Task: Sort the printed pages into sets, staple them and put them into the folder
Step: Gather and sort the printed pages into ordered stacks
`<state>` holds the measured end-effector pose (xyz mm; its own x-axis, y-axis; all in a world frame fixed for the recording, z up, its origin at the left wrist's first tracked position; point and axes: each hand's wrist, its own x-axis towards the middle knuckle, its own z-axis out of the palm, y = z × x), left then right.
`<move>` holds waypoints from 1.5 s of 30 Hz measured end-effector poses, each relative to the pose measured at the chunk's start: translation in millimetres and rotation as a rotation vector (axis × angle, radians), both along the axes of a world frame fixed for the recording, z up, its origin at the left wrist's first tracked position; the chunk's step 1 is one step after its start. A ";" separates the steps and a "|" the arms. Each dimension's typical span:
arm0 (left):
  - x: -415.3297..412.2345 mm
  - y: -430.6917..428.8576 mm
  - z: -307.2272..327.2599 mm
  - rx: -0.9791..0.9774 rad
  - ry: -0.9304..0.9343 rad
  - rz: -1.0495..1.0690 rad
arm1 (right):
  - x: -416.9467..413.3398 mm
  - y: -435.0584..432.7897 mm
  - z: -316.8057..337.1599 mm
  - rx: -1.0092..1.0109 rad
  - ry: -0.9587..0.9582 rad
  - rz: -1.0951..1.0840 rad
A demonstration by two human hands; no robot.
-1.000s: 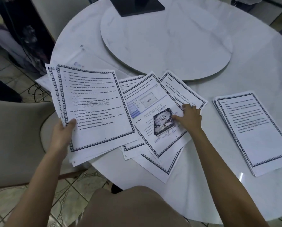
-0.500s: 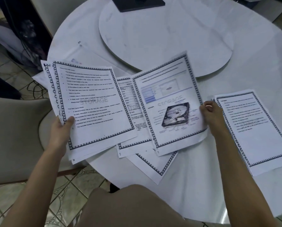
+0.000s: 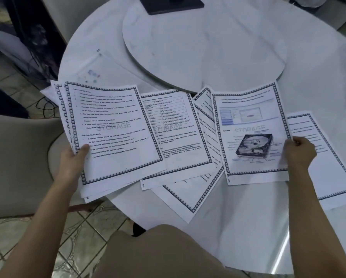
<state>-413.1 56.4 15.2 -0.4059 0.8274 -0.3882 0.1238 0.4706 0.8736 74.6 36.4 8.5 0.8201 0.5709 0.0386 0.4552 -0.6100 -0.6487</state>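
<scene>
- Sorting is the step in hand. The right hand (image 3: 299, 152) pinches the right edge of the hard-drive page (image 3: 250, 133), with fingers curled round the margin. The sheet overlaps the left edge of the right-hand pile (image 3: 328, 157) on the table (image 3: 248, 227).
- Next move, as I judge it, is to lay that page square on the pile and let go, then reach for the loose pages (image 3: 174, 137) fanned in the middle. Thin sheets slide and cling, so a single one will probably need peeling off with care.
- Left hand (image 3: 74, 159) grips a sheaf (image 3: 116, 133) at its lower left edge, thumb pressed on top and fingers hidden beneath. The sheaf juts out past the table's rim, and the forearm reaches up from below left.
- Right forearm stretches forward, with the hand turned in toward the page.
- Clear folder (image 3: 99, 71) lies flat beyond the sheaf, partly tucked under it. No stapler shows, so stapling and filing seem far off.
</scene>
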 end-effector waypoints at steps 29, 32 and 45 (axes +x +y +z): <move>-36.4 -11.1 -11.0 -0.076 0.009 -0.001 | -200.8 59.3 -28.1 -0.347 -0.010 0.568; -37.4 -9.7 -11.7 -0.079 0.009 -0.011 | -191.0 63.6 -29.1 -0.311 0.107 0.521; -33.5 -1.6 -11.9 -0.079 0.011 -0.017 | -174.3 61.8 -15.2 -0.011 0.314 0.533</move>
